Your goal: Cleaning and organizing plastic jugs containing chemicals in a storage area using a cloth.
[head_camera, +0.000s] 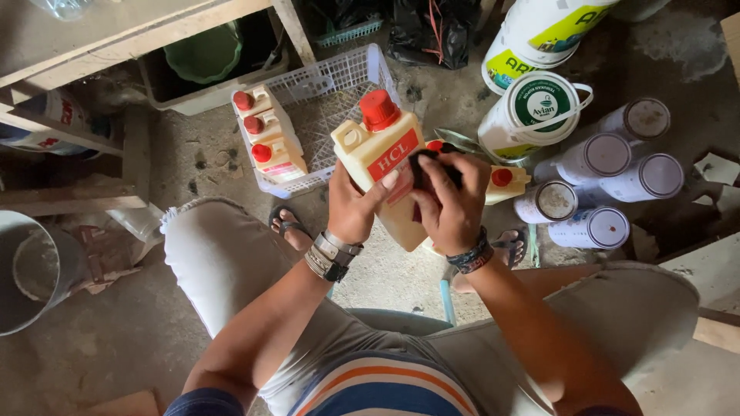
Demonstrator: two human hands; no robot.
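Knees in pale trousers frame the bottom of the view, and between them both forearms rise to a cream plastic jug (381, 166) with a red cap, held up over the bare concrete floor (100, 347). Left hand (353, 206) wraps the jug's near side, fingers curled round it and the thumb lying across the red label. Right hand (451, 202) presses a dark cloth (428, 171) against the jug's right face, fingers bunched tight on it — whether the palm also touches the jug is hard to tell. Just behind the jug stands a white plastic basket (339, 81), its near rim close to the cap; three more cream jugs (270, 139) line its left wall, and the rest of its mesh bottom lies open. Right of the hands another small cream jug (505, 183) lies beside them on the floor, and past it a cluster of white cans (609, 181) lies on its side, with two white paint buckets (532, 108) behind. On the left a grey bucket (31, 270) sits at the picture's edge, well apart from the hands, with wooden shelving (77, 54) above it. Open floor shows mainly at the lower left, beyond the left knee.
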